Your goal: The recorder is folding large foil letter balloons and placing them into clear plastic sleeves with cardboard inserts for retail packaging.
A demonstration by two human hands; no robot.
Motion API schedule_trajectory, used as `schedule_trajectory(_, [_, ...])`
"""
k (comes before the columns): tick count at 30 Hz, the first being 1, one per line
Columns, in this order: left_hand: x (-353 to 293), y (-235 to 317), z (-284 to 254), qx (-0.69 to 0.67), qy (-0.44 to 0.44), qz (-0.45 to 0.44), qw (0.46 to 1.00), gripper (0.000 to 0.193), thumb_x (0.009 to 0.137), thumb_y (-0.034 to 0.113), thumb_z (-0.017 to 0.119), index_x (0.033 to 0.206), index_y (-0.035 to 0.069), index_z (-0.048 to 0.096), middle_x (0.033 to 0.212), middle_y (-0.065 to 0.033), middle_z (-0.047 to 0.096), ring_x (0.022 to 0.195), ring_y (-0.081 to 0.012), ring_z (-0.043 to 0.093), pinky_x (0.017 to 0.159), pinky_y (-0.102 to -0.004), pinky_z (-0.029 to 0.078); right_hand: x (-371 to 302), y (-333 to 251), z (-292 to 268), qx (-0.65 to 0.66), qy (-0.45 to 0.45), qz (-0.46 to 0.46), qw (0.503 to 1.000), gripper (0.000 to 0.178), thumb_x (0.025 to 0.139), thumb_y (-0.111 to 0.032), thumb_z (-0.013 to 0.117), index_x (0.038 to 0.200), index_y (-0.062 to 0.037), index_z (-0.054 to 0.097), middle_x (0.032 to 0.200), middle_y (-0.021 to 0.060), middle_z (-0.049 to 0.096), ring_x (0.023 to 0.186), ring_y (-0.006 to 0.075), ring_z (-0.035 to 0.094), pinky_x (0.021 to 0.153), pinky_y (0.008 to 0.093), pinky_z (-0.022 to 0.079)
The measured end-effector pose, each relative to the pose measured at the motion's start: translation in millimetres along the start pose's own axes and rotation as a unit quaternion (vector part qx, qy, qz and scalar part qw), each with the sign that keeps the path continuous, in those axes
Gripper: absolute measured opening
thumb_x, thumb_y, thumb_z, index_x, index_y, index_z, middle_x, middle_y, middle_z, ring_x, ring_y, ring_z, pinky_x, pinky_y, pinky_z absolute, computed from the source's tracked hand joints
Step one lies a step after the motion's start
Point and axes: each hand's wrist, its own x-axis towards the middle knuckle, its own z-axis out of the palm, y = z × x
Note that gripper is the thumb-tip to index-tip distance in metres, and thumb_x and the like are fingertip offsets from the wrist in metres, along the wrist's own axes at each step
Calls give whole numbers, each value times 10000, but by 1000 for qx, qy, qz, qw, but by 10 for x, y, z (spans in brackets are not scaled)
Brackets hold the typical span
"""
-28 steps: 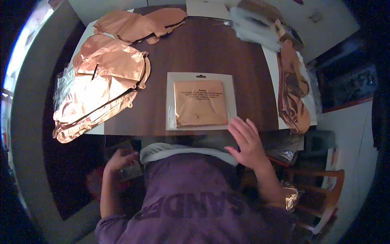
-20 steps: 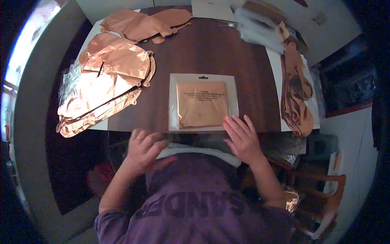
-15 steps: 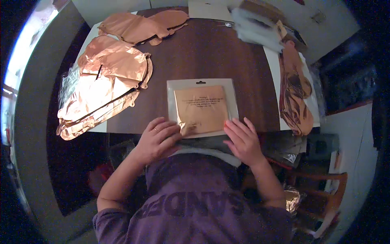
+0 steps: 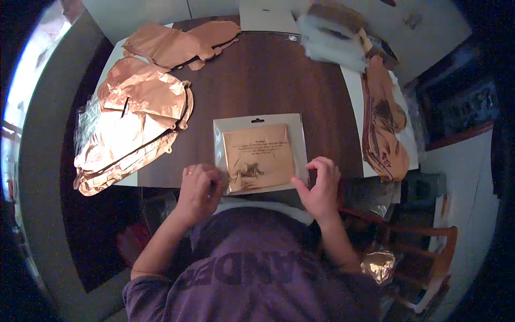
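A flat clear-fronted package (image 4: 258, 119) with a pale backing and a hang hole lies near the table's front edge. Inside is a folded copper-coloured foil sheet (image 4: 257, 155) with small dark print. Close by the package's lower left edge is my left hand (image 4: 200, 194), its fingers curled in; whatever may be between them is hidden. My right hand (image 4: 321, 189) is at the lower right edge, thumb tip against the package and index finger bent, with a gap between them.
Flat copper-coloured foil balloons lie at the left (image 4: 142, 102), far left (image 4: 166, 45) and right (image 4: 383, 118) of the dark wooden table (image 4: 268, 75). Cloudy clear plastic (image 4: 330, 43) and a cardboard box (image 4: 338, 16) sit at the back right. A wooden chair (image 4: 440, 257) stands lower right.
Both hands have come off the package's front face to its lower side edges. My left fingers have curled in, and my right thumb and index finger have parted. The view has shifted slightly.
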Motion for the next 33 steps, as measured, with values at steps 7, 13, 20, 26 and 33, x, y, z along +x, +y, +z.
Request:
schedule_trajectory(7, [95, 497, 245, 193, -71, 192, 960, 628, 848, 226, 509, 1445, 89, 366, 1494, -148, 347, 1393, -334, 306, 1141, -522, 182, -94, -202, -64, -18, -34, 41, 998, 508, 699, -208, 789, 1103, -65, 515, 1028, 131, 542, 1005, 320, 512, 866, 459, 389])
schedule_trajectory(13, [-98, 246, 285, 154, -53, 214, 963, 565, 862, 227, 487, 1402, 74, 431, 1485, -140, 368, 1382, -335, 323, 1136, -512, 208, -455, 391, -403, 170, -55, 290, 940, 370, 801, -84, 718, 1125, -45, 545, 869, 39, 618, 746, 142, 597, 687, 281, 501])
schedule_trajectory(20, [105, 817, 393, 15, -18, 449, 893, 538, 832, 206, 488, 1354, 76, 477, 1447, -121, 425, 1335, -303, 406, 1115, -443, 302, -110, 788, -1192, 487, -299, 305, 762, 453, 923, -265, 606, 1305, -40, 514, 1062, 81, 673, 903, 138, 624, 803, 295, 493])
schedule_trajectory(26, [-87, 430, 440, -7, -8, 368, 930, 489, 812, 190, 542, 1299, 150, 561, 1395, -140, 475, 1275, -321, 453, 1050, -534, 347, -584, 758, -2274, 150, -435, 341, 820, 322, 854, -141, 669, 1153, -34, 618, 974, 62, 680, 858, 101, 599, 754, 281, 498])
schedule_trajectory(33, [-520, -197, 489, -41, -70, 272, 959, 406, 740, 91, 597, 1144, 91, 639, 1207, -143, 591, 1043, -333, 580, 911, -471, 460, -3057, 1962, -3898, 34, 132, 444, 886, 192, 908, -133, 556, 1026, -5, 635, 907, 47, 638, 818, 157, 584, 732, 327, 499])
